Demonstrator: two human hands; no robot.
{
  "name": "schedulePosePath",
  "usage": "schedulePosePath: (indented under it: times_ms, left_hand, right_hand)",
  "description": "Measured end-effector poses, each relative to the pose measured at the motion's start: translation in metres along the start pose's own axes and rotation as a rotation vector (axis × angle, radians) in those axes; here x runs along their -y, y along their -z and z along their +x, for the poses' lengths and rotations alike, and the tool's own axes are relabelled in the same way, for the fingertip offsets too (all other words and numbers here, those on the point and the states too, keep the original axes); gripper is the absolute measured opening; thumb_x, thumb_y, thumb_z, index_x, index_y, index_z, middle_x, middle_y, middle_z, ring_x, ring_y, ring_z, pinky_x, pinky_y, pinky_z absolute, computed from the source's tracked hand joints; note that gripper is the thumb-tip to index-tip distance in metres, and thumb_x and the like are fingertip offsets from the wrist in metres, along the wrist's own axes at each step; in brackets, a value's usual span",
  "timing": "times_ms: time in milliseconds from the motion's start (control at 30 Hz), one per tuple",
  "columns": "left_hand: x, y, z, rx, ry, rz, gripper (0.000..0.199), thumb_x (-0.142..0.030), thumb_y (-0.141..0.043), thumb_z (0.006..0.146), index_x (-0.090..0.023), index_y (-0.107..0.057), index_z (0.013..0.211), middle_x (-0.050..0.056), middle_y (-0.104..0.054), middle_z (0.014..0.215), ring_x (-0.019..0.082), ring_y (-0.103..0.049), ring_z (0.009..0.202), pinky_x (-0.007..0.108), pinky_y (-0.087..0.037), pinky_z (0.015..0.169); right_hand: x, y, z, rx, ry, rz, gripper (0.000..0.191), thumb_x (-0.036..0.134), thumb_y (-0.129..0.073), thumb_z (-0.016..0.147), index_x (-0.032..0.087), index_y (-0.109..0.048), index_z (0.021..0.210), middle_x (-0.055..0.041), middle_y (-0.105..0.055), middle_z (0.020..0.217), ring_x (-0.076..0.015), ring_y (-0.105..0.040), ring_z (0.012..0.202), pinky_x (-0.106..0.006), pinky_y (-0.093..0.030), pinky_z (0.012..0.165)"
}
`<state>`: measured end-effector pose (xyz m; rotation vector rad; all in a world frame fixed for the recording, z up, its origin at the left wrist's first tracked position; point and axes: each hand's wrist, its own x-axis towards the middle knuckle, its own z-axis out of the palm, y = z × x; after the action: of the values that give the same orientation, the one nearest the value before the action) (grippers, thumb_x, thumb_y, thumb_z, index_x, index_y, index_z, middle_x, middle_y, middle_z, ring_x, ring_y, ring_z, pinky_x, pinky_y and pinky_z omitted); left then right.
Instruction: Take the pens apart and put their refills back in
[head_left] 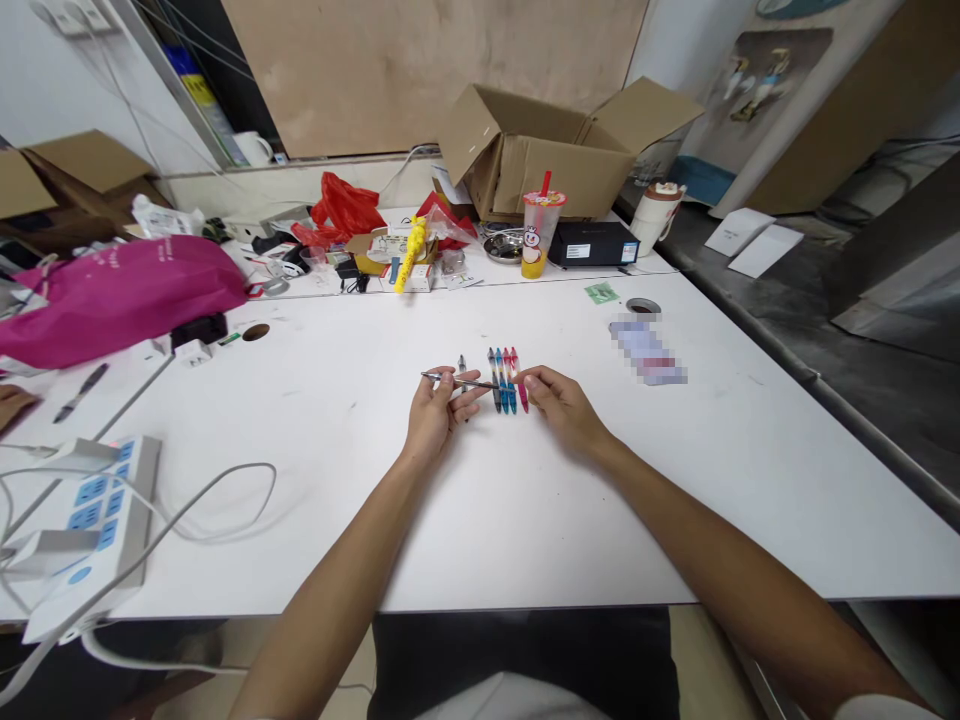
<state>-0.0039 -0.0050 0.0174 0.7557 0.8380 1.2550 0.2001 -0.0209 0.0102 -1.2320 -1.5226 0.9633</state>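
Observation:
My left hand (439,410) grips a slim pen (476,383) between thumb and fingers, held nearly level above the table. My right hand (559,405) is at the pen's right end, thumb and forefinger pinched together; what is between them is hidden. Below the held pen, several pens lie side by side: a black pen (496,402), blue pens (505,402) and a pink-red pen (523,400). Another pen (462,361), clear and dark, lies partly hidden under my left hand.
On the white table (300,420) are a power strip (135,510) with cables at left, a magenta bag (135,295), a drink cup (538,235), an open cardboard box (559,165), a tape roll (643,307) and a blurred packet (649,352). Another pen (80,393) lies far left.

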Motion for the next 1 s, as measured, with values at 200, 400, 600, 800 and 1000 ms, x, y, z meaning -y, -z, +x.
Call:
schedulePosePath:
  times_ms: [200, 400, 600, 800, 1000]
  left_hand:
    - [0.0011, 0.0030, 0.0018, -0.025, -0.007, 0.003, 0.028, -0.038, -0.070, 0.091, -0.021, -0.050, 0.104, 0.011, -0.073, 0.116, 0.021, -0.077, 0.092, 0.022, -0.057, 0.064]
    - [0.0020, 0.0024, 0.0017, -0.005, -0.003, 0.010, 0.026, -0.036, -0.068, 0.092, -0.021, -0.050, 0.104, 0.011, -0.073, 0.116, 0.021, -0.077, 0.092, 0.022, -0.057, 0.063]
    - [0.0045, 0.0017, 0.0016, 0.001, 0.005, 0.007, 0.025, -0.036, -0.067, 0.093, -0.022, -0.049, 0.103, 0.010, -0.074, 0.113, 0.021, -0.077, 0.092, 0.022, -0.057, 0.064]
    - [0.0049, 0.0023, 0.0022, -0.002, 0.005, 0.011, 0.024, -0.035, -0.067, 0.093, -0.022, -0.049, 0.103, 0.013, -0.073, 0.117, 0.023, -0.077, 0.095, 0.025, -0.058, 0.066]
    - [0.0040, 0.0009, 0.0012, -0.013, 0.017, 0.001, 0.025, -0.035, -0.068, 0.092, -0.021, -0.050, 0.104, 0.011, -0.073, 0.115, 0.021, -0.077, 0.091, 0.023, -0.058, 0.066]
  right_hand:
    - [-0.0043, 0.0051, 0.0022, 0.022, -0.009, -0.050, 0.032, 0.049, -0.067, 0.087, 0.022, -0.078, 0.102, -0.0064, -0.076, 0.098, -0.0229, -0.065, 0.090, -0.036, -0.048, 0.082]
    - [-0.0054, 0.0032, 0.0004, 0.067, -0.017, -0.061, 0.029, 0.045, -0.068, 0.086, 0.025, -0.080, 0.103, -0.0074, -0.078, 0.105, -0.0242, -0.068, 0.093, -0.040, -0.051, 0.084]
    - [-0.0056, 0.0016, 0.0000, 0.086, -0.016, -0.048, 0.028, 0.044, -0.067, 0.088, 0.026, -0.079, 0.107, -0.0072, -0.077, 0.110, -0.0240, -0.069, 0.097, -0.040, -0.051, 0.087]
    - [-0.0056, 0.0004, -0.0015, 0.069, -0.017, -0.067, 0.028, 0.043, -0.067, 0.088, 0.026, -0.079, 0.107, -0.0075, -0.077, 0.113, -0.0251, -0.069, 0.101, -0.042, -0.053, 0.089]
    - [-0.0078, 0.0016, -0.0011, 0.103, 0.060, -0.089, 0.029, 0.042, -0.064, 0.091, 0.028, -0.078, 0.113, -0.0067, -0.075, 0.120, -0.0259, -0.069, 0.108, -0.042, -0.054, 0.091]
